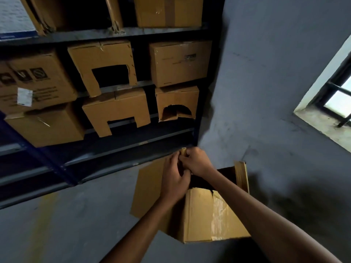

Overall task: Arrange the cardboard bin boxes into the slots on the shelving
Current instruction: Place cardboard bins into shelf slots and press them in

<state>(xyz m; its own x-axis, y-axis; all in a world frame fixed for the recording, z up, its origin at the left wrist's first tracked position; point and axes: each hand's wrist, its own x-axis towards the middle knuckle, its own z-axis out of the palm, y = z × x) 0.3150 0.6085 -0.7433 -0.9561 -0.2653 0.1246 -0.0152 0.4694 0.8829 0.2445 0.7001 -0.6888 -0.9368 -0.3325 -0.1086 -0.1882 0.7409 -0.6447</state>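
Note:
An open cardboard bin box [201,215] stands on the grey floor in front of the dark metal shelving [121,147]. Its far flap [183,151] sticks up, and a wide flap [148,186] lies flat to the left. My left hand [175,179] and my right hand [196,161] meet at the far flap, both with fingers curled round its edge. Several cardboard bin boxes sit in the shelf slots above, some with cut-out fronts [103,67] [115,111] [176,103]. The lowest shelf level right behind the floor box holds no box.
A grey wall [266,92] runs along the right side of the shelving. A barred window [334,95] with a rough sill sits at the far right. A faded yellow line [43,215] marks the floor at the left.

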